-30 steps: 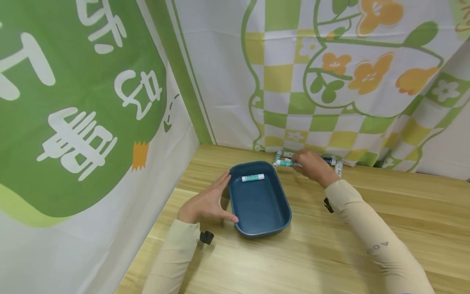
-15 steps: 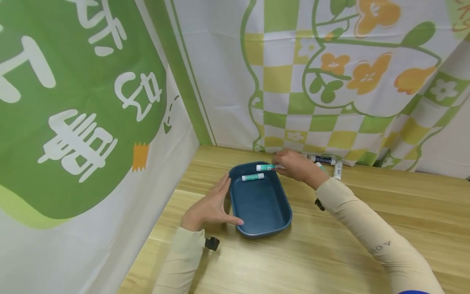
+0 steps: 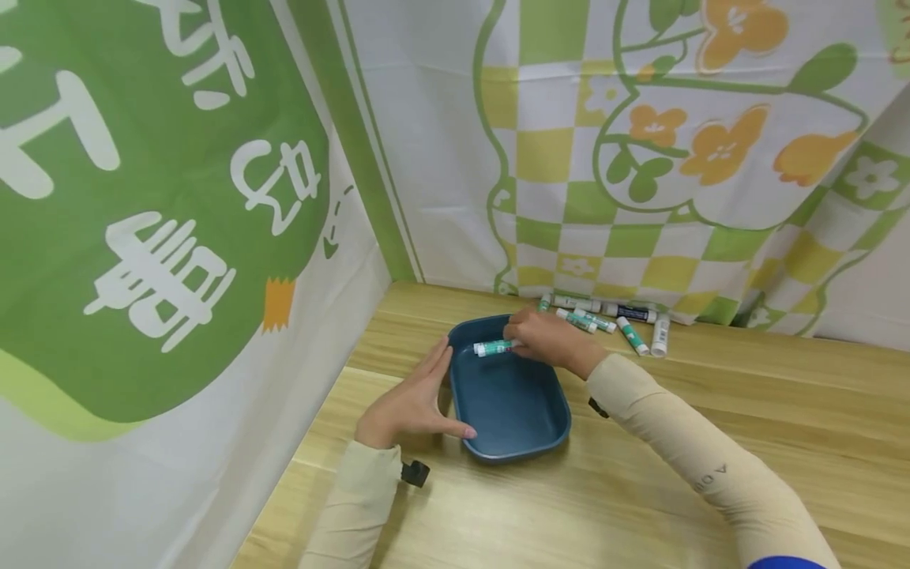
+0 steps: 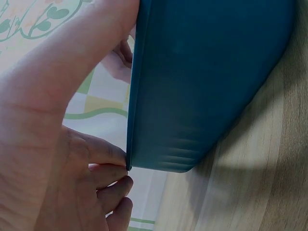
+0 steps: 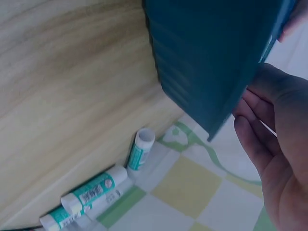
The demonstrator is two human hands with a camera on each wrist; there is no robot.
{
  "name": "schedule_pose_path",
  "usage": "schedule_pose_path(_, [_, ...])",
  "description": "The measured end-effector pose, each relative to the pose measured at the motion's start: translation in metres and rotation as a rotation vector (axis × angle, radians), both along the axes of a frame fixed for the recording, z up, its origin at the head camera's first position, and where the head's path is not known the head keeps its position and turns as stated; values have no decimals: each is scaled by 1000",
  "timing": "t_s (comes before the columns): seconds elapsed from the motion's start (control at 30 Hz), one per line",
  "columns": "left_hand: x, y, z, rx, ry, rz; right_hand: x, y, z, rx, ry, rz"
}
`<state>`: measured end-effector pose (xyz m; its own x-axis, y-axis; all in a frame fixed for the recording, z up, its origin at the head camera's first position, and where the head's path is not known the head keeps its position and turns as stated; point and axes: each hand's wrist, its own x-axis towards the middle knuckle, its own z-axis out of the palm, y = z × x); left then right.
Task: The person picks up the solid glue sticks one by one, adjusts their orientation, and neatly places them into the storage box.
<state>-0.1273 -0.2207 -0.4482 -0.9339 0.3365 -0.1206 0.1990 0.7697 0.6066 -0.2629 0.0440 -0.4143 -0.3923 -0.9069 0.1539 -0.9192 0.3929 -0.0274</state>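
Observation:
A dark blue rectangular tray [image 3: 513,415] lies on the wooden table. My left hand [image 3: 408,405] rests against its left rim, thumb and fingers spread along the edge; in the left wrist view the fingertips touch the rim. Inside the tray's far part, my right hand [image 3: 550,341] pinches a white-and-teal glue stick [image 3: 498,348] by its right end. Another glue stick [image 3: 476,348] lies just behind it, mostly covered. In the right wrist view, the tray wall [image 5: 207,57] hides the fingertips of my right hand [image 5: 284,130].
Several more glue sticks [image 3: 596,320] lie near the back edge, right of the tray, including a dark-labelled one [image 3: 630,313] and a white one [image 3: 659,335]. A patterned cloth [image 3: 569,197] hangs behind the table [image 3: 640,474]. A green-and-white cloth [image 3: 178,316] hangs at the left.
My right hand has carried a glue stick from the group at the back leftward over the tray's rim and down beside the first one. The left hand stays at the rim.

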Motion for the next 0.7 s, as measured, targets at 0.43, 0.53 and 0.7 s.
schedule_pose_path(0.43, [-3,2,-1,-58,31,-24,-1,-17,-20,139,123,-31])
schedule_pose_path(0.53, [-3,2,-1,-60,32,-23,-3,-18,-24,150,140,-33])
schedule_pose_path(0.7, [-3,0,-2,-65,37,-27,-6,-20,-32,134,185,-46])
